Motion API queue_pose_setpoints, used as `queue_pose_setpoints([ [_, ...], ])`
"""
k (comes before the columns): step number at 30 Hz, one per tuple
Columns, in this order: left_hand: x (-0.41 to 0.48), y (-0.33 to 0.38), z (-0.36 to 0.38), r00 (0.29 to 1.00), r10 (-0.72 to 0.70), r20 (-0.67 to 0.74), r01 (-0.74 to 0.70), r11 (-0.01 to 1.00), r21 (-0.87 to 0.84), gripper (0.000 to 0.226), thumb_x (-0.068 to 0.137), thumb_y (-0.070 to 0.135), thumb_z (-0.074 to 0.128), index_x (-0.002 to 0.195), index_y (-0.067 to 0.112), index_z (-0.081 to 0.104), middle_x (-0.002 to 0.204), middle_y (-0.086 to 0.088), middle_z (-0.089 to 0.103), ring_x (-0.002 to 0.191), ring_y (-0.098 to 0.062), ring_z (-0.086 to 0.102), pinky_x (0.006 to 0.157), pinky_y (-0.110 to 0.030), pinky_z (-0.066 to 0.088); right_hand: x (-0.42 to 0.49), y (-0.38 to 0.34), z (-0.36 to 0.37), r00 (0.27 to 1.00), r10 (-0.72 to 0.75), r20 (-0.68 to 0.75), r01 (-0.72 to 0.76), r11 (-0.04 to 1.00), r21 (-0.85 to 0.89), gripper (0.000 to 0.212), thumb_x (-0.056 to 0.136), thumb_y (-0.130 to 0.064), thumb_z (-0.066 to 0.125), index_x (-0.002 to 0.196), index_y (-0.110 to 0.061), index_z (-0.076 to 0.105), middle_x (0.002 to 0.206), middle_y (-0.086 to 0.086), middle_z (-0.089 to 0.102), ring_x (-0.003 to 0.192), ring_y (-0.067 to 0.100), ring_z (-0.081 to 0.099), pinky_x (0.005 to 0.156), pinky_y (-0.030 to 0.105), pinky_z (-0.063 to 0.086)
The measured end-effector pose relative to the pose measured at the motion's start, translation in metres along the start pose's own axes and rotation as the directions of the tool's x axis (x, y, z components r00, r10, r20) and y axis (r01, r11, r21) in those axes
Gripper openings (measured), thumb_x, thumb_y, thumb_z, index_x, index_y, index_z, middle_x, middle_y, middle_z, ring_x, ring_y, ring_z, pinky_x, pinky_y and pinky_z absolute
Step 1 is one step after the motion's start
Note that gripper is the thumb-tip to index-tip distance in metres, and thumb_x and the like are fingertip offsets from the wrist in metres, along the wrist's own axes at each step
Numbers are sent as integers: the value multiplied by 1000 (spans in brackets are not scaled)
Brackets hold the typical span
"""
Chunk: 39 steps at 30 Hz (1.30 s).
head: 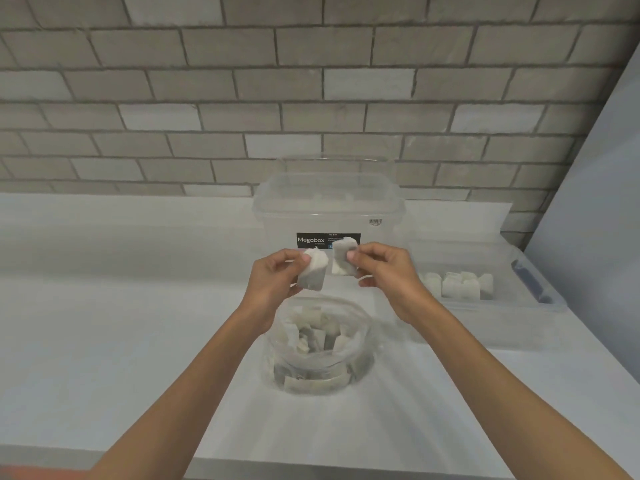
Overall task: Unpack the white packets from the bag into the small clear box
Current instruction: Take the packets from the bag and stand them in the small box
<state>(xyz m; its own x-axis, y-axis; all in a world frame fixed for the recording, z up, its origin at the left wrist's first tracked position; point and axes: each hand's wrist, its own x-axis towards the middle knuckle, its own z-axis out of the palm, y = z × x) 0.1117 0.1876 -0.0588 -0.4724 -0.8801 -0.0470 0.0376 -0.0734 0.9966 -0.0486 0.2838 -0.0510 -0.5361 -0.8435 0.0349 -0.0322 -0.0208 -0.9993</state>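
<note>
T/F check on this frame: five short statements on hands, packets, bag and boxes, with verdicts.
1. Each hand pinches one white packet. True: the left hand holds the left packet, and the right hand holds the right packet.
2. The bag is empty. False: the bag holds many packets.
3. The small clear box holds a row of packets. True: the packets stand inside the small clear box, on the right.
4. The large Megabox box stands left of the bag. False: the large Megabox box stands behind it, by the wall.
5. Both hands rest on the counter. False: they are raised above the bag.
</note>
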Motion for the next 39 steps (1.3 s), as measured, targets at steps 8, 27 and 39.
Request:
queue_pose_setpoints([
  [8,11,24,42,968,220,122,-240,951,195,15,89,2,59,82,11,69,87,-6,70,84,-18,65,77,-29,55,5,-25,-44,998,-28,49,29,999,-26,12,85,-8,70,96,-3,70,70,3,68,61,9,63,58,20,49],
  [27,49,44,169,894,280,350,-361,913,192,9,83,19,73,86,10,73,87,-5,75,86,-21,71,86,-32,54,35,-84,-157,916,-365,167,385,682,-622,8,87,-25,68,90,-24,76,84,-13,73,78,-1,64,71,10,45],
  [39,69,19,223,912,244,330,-344,893,291,7,81,17,75,87,13,73,84,-4,72,81,-23,68,85,-46,55,53,-78,-230,966,-214,147,251,621,-743,6,85,-12,68,82,-17,70,68,0,71,61,8,64,72,29,52],
])
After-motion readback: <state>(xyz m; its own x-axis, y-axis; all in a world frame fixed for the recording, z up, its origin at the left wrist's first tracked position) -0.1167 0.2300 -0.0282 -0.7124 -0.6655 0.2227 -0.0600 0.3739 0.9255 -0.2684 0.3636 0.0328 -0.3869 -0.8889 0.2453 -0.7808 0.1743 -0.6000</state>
